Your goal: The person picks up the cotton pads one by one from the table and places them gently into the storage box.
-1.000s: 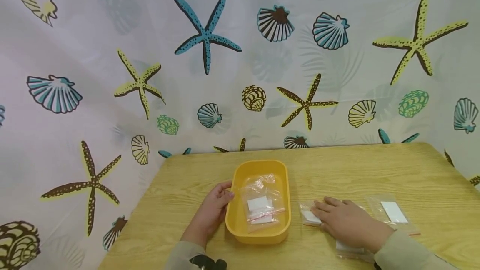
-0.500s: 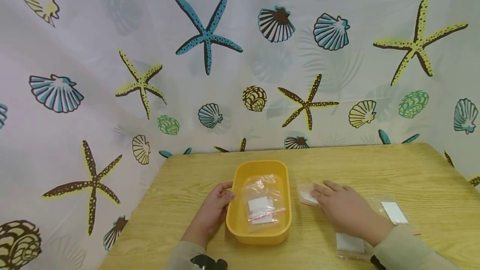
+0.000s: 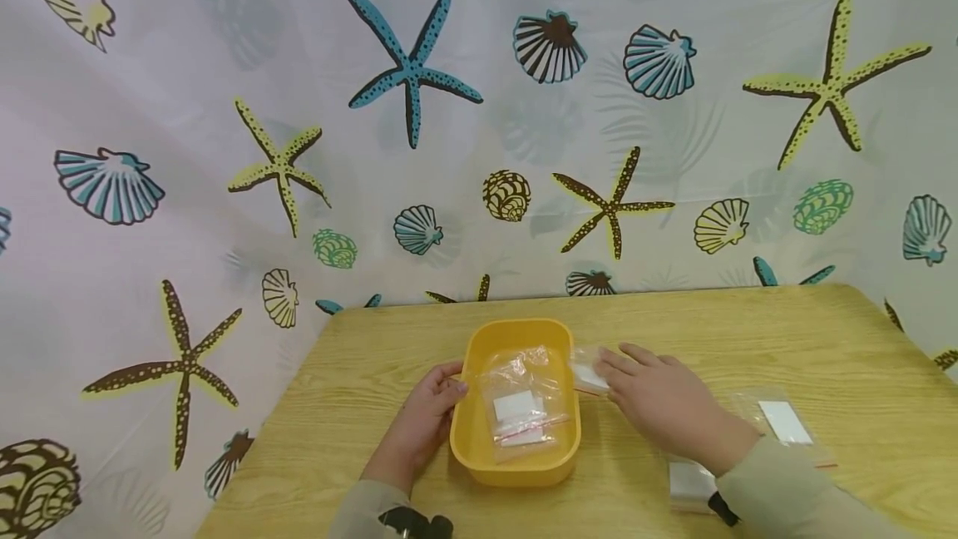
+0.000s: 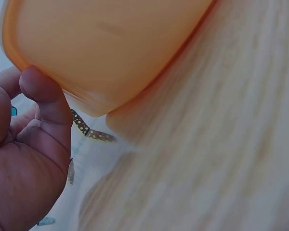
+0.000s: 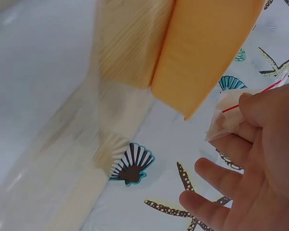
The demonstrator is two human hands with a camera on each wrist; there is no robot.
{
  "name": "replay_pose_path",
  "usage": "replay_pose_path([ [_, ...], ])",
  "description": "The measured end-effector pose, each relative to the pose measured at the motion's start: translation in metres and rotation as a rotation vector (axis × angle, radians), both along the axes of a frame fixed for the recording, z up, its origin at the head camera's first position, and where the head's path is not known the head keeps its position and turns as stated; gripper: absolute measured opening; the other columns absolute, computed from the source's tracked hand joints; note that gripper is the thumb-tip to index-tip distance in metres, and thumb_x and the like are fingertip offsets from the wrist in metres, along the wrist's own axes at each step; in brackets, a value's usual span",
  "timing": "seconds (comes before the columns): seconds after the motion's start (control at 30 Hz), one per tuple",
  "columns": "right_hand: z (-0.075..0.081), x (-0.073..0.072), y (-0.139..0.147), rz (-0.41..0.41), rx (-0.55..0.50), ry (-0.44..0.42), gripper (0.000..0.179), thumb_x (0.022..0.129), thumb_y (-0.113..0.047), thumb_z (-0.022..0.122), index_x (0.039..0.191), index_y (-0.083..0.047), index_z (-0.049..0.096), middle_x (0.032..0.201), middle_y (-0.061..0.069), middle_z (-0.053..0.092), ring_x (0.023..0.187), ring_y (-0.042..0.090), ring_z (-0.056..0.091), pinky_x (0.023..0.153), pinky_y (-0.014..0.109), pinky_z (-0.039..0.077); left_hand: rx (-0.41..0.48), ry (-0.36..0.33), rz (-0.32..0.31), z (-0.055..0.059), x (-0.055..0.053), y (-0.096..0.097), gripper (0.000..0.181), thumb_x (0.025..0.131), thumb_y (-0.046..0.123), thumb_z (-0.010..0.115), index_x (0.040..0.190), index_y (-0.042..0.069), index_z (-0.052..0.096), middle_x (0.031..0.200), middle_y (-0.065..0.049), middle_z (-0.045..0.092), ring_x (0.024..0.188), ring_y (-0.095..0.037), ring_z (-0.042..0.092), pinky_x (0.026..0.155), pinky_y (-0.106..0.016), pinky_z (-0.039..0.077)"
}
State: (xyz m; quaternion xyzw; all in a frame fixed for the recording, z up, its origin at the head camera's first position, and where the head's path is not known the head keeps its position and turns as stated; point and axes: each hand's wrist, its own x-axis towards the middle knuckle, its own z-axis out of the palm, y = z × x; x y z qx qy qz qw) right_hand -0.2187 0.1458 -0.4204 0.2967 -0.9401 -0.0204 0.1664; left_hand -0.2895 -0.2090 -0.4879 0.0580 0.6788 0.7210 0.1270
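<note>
A yellow plastic tub (image 3: 516,479) stands on the wooden table; inside lie clear zip bags (image 3: 516,406) with white pieces in them. My left hand (image 3: 422,418) holds the tub's left rim, and the left wrist view shows thumb (image 4: 41,86) and fingers at that edge. Between thumb and index finger my right hand (image 3: 666,402) pinches a small zip bag (image 3: 589,377) with a red seal line and something white inside. This bag is raised beside the tub's right rim. In the right wrist view the other fingers (image 5: 216,175) are spread away from the bag (image 5: 226,113).
On the right of the table (image 3: 374,348) lies another zip bag (image 3: 784,422) with a white piece. A further bag (image 3: 690,485) is partly covered by my right sleeve. Behind the table hangs a curtain (image 3: 479,131) printed with shells and starfish.
My right hand has lifted the small zip bag off the table and carried it left to the tub's right rim. My left hand has stayed on the tub.
</note>
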Motion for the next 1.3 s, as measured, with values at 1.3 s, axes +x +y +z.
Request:
replay_pose_path([
  [1.3, -0.001, -0.031, -0.063, 0.022, -0.074, -0.237, 0.054, 0.108, -0.04, 0.043, 0.155, -0.013, 0.043, 0.162, 0.008, 0.034, 0.147, 0.034, 0.031, 0.111, 0.058, 0.035, -0.001, 0.009, -0.002, 0.0, 0.001, 0.001, 0.044, 0.105, 0.014, 0.055, 0.147, 0.004, 0.043, 0.11, -0.017, 0.055, 0.087, -0.021, 0.058, 0.074, -0.029, 0.056],
])
